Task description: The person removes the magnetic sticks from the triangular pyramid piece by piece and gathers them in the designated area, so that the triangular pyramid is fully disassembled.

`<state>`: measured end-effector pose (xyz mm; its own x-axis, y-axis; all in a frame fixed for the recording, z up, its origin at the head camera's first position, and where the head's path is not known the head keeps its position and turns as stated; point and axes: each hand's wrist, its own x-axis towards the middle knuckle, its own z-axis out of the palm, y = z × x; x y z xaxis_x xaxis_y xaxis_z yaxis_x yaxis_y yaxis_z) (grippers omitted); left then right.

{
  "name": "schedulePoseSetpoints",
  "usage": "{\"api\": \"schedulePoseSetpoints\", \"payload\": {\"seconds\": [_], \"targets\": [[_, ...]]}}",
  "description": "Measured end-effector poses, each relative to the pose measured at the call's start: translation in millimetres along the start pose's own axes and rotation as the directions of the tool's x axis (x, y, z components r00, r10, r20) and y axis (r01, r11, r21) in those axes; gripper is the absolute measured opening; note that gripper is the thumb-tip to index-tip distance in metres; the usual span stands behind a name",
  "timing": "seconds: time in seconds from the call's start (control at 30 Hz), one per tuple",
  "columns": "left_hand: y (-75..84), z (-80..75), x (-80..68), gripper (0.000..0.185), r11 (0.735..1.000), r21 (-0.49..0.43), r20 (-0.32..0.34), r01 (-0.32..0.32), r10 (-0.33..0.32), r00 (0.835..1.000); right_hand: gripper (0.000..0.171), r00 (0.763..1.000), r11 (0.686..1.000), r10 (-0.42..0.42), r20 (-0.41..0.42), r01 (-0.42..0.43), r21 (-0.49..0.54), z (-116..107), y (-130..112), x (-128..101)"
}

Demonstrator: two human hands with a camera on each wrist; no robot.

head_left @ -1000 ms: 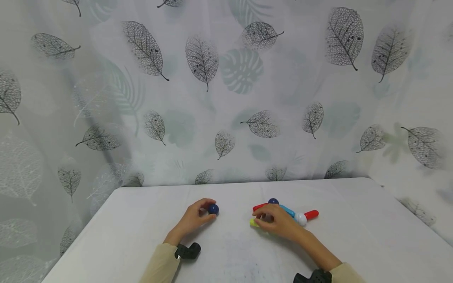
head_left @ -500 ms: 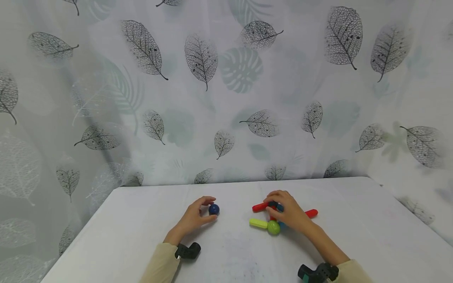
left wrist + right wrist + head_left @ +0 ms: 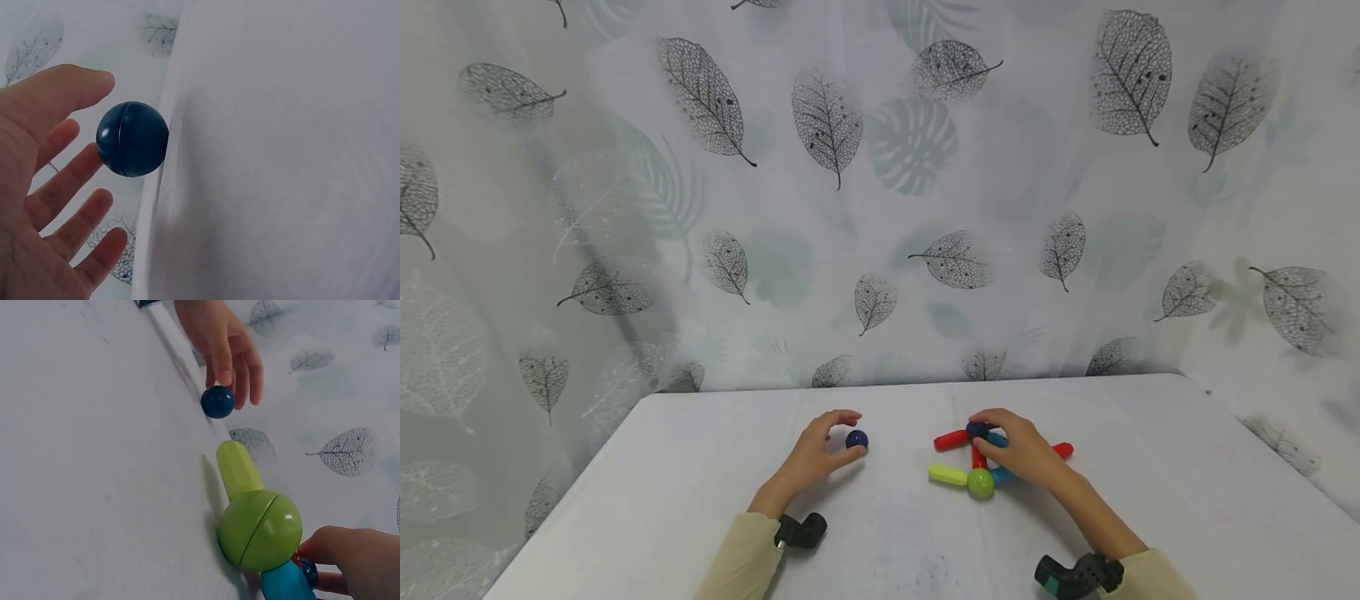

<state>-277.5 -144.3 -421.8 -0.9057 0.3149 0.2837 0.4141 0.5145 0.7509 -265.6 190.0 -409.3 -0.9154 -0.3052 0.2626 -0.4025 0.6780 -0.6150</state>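
Note:
A dark blue ball [image 3: 857, 439] [image 3: 132, 139] [image 3: 217, 402] lies alone on the white table [image 3: 700, 475]. My left hand [image 3: 842, 433] [image 3: 81, 134] cups around it with spread fingers, and a small gap shows at the thumb. To the right lies a stick-and-ball figure: a green ball [image 3: 980, 482] [image 3: 260, 530], a yellow-green stick [image 3: 947, 474] [image 3: 239, 470], red sticks [image 3: 951, 439], a light blue stick [image 3: 1000, 476] and a second dark blue ball [image 3: 976, 429]. My right hand [image 3: 981, 435] [image 3: 331, 556] curls over the figure's far part, index finger on that ball.
A leaf-printed curtain [image 3: 880, 208] hangs right behind the table's far edge. Black wrist cameras [image 3: 801, 531] [image 3: 1078, 575] sit on both sleeves. Bare tabletop stretches to the left, the right and the front of the toys.
My right hand slid from the green ball and yellow-green stick to the figure's far side, uncovering them and hiding the white ball. My left hand stays by the lone blue ball.

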Motion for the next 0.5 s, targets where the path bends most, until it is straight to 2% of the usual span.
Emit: {"api": "schedulePoseSetpoints", "payload": {"seconds": [0.13, 0.3, 0.5], "targets": [[2.9, 1.1, 0.7, 0.046, 1.0, 0.005, -0.003, -0.001, 0.001, 1.0, 0.03, 1.0, 1.0, -0.025, 0.01, 0.025, 0.002, 0, -2, -1], [9.4, 1.0, 0.9, 0.043, 0.999, 0.027, -0.005, -0.029, 0.029, 1.0, 0.026, 0.993, 0.995, -0.098, 0.061, 0.098, 0.003, -1, -3, 0], [24.2, 1.7, 1.1, 0.041, 0.989, 0.072, -0.016, -0.13, 0.131, 0.991, 0.026, 0.978, 0.99, -0.143, 0.153, 0.14, 0.029, -4, -6, 0]]}}
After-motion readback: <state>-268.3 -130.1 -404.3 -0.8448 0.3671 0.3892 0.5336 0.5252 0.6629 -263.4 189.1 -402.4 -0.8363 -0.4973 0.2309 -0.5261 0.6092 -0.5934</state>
